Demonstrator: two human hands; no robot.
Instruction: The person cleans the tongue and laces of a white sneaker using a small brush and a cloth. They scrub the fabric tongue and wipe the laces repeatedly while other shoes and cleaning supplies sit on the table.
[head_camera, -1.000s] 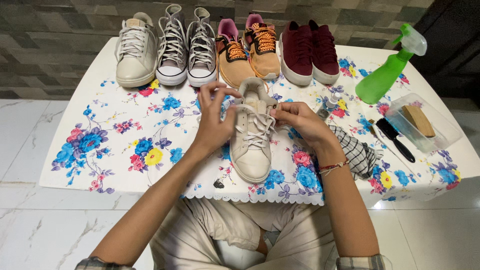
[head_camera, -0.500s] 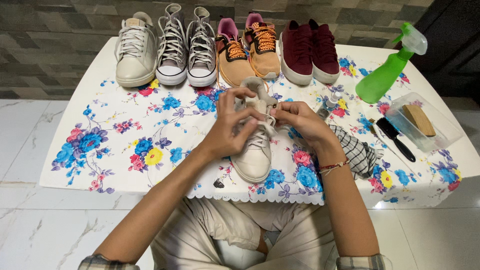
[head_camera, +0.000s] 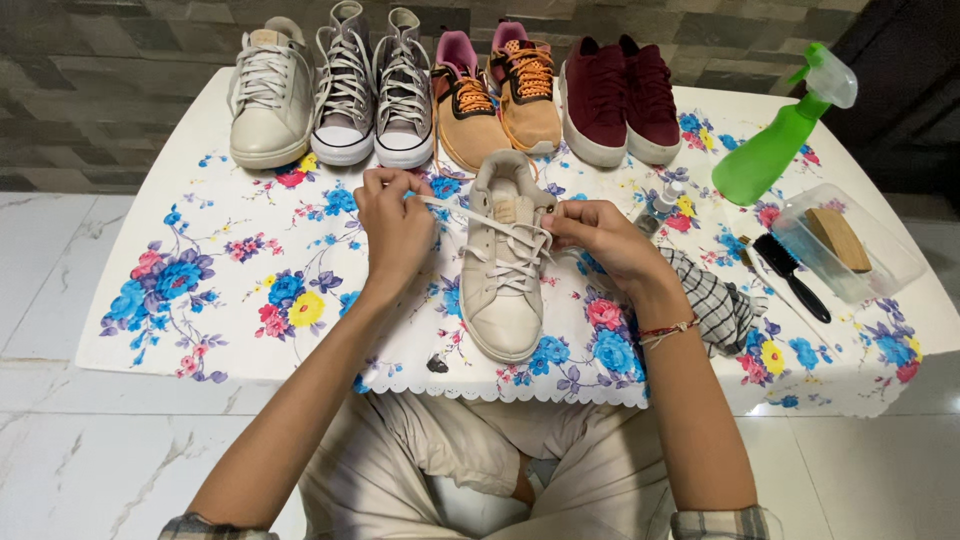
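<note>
The left hand (head_camera: 392, 222) is clenched around the end of a white lace (head_camera: 455, 207), drawn taut out to the side of a cream sneaker (head_camera: 505, 262); the right hand (head_camera: 600, 238) pinches the lacing at the upper eyelets on the opposite side, fingers pressed against the shoe, which appears to steady it against the sideways pull. The sneaker lies flat on its sole, toe toward the person, at the near middle of a low white table covered with a floral cloth (head_camera: 200, 280), directly in front of the seated person's knees, a position that keeps both forearms free to work over it. Along the far edge stands a row of other footwear, toes facing the person: a matching cream sneaker (head_camera: 268, 95), a grey high-top pair (head_camera: 373, 90), an orange-laced tan pair (head_camera: 498, 95) and a maroon pair (head_camera: 620, 98); they sit well apart from the hands. To the right, a green spray bottle (head_camera: 775, 145) lies tilted, near a clear tray (head_camera: 880, 275) holding a wooden-backed brush (head_camera: 838, 238); a black brush (head_camera: 792, 275) lies just beside the tray. A checked cloth (head_camera: 715, 305) lies bunched just beside the right wrist.
</note>
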